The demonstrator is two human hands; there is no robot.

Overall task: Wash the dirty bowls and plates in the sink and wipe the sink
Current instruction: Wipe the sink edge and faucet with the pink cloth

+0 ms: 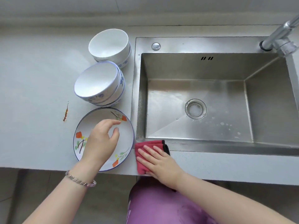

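A flowered plate [126, 138] lies on the counter left of the steel sink [218, 73]. Behind it stand two stacks of white bowls with blue patterns, the nearer stack [97, 83] and the farther stack [110, 44]. My left hand [102, 139] hovers over the plate with fingers loosely curled, holding nothing. My right hand [160, 160] presses flat on a red cloth [142, 148] at the sink's front left corner, on the counter edge. The sink basin holds no dishes; some water drops and suds lie near the drain [195, 109].
A chrome tap [281, 34] reaches in from the back right of the sink. A round steel cap [156, 46] sits on the sink's back rim. A brown stain [65, 113] marks the grey counter [32, 78] left of the plate. The counter's front edge is close to my body.
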